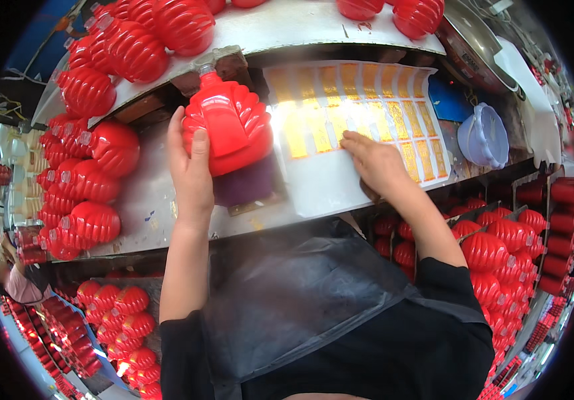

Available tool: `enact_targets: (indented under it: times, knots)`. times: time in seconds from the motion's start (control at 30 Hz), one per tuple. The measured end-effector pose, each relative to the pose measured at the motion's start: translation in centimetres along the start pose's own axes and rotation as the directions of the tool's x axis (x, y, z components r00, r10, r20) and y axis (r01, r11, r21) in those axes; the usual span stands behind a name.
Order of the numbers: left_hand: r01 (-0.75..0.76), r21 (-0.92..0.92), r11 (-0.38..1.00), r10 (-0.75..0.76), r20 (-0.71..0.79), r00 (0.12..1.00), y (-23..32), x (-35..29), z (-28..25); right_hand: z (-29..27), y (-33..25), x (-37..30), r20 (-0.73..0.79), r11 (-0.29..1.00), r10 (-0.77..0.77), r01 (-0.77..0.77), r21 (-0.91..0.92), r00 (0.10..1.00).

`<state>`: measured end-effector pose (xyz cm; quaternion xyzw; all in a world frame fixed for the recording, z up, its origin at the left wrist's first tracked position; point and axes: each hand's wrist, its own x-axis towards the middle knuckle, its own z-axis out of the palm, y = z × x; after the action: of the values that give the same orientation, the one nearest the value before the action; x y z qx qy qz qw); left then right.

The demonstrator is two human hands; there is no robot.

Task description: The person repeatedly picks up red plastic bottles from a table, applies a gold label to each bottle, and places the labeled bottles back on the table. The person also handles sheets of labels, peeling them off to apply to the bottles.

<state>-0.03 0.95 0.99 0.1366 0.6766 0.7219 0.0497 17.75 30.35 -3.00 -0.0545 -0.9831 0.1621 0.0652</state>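
My left hand is closed round the left side of a glossy red ribbed plastic piece, shaped like a bottle with a clear narrow neck pointing away from me. Its smooth front panel faces up, above a dark purple pad on the bench. My right hand rests on a white backing sheet with rows of gold rectangular stickers. Those fingers are drawn together by the lower edge of a sticker; what they pinch, if anything, is hidden. Glare washes out part of the gold.
Red ribbed pieces stack at the bench's left and on the raised white shelf ahead. A pale blue bucket and large metal basin stand right. More red pieces fill racks below. Another person is far left.
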Motion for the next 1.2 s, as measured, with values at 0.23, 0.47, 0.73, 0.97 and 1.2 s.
enact_targets:
  times: [0.23, 0.47, 0.73, 0.97, 1.2]
  knots:
    - [-0.01, -0.007, 1.0, 0.01, 0.059, 0.998, 0.7, -0.5, 0.2, -0.6, -3.5, -7.1, 0.053, 0.969, -0.207, 0.212, -0.129, 0.977]
    - [-0.081, 0.305, 0.949, 0.086, -0.004, 0.996, 1.2, -0.4, 0.2, -0.2, -3.7, -8.7, 0.044, 0.962, -0.195, 0.2, -0.187, 0.98]
    - [-0.858, 0.297, 0.42, 0.486, 0.725, 0.488, 2.0, -3.3, 6.6, -1.0, -0.8, -7.5, 0.061, 0.808, 0.163, -0.168, 0.564, 0.985]
    - [-0.878, 0.36, 0.315, 0.118, 0.903, 0.412, -3.3, -3.8, 12.7, -2.7, -0.8, -6.2, 0.312, 0.692, 0.314, -0.441, 0.571, 0.897]
    - [-0.895, 0.385, 0.225, 0.172, 0.888, 0.426, -5.4, -3.7, 12.9, -5.0, -0.6, -6.5, 0.431, 0.56, 0.255, -0.496, 0.663, 0.865]
